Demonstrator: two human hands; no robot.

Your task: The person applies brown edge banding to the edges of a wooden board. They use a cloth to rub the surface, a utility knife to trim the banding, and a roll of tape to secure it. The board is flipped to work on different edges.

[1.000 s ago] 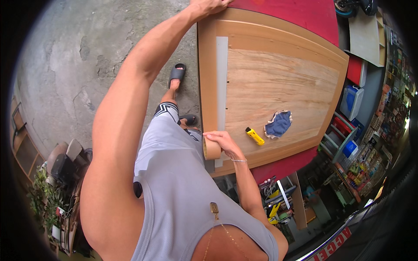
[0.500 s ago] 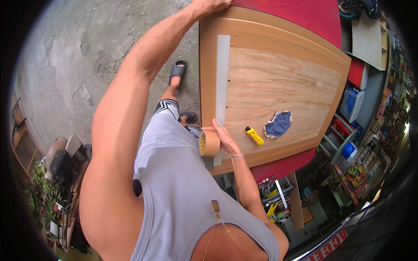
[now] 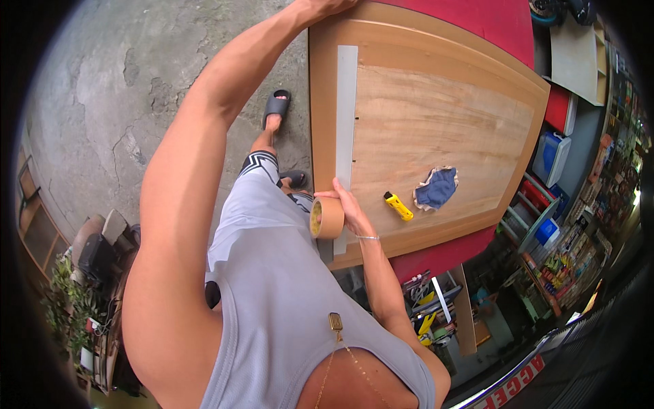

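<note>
On the wooden board, head view:

Board: wooden board (image 3: 436,116), pale ply centre with darker brown border, lying flat over a red surface (image 3: 490,20); near edge toward the person.
Straightedge: long grey metal strip (image 3: 346,116) laid flat along the board's left border, running from far end to near end.
Knife: yellow utility knife (image 3: 398,206) flat on the board, near the front edge, just left of the cloth, not touching it.
Cloth: crumpled blue rag (image 3: 437,188) on the board, right of the knife.
Containers: blue lidded box (image 3: 552,157) beside the board's right side, contents not visible; second blue box (image 3: 547,232) lower down, contents not visible; shelves of small goods at far right, too small to tell apart.
Tape: brown packing tape roll (image 3: 327,218) at the board's near left corner, just past the near end of the strip, upright on its edge.
Right hand: right hand (image 3: 351,208) curled around the tape roll, fingers wrapped over its outer face, fingertips by the strip's near end; thin bracelet at the wrist.
Left hand: left hand (image 3: 327,7) stretched to the board's far left corner, mostly cut off by the picture's edge; spread or closed cannot be told.
Ground: cracked concrete floor (image 3: 122,102), black sandal (image 3: 276,105) on the forward foot.
</note>
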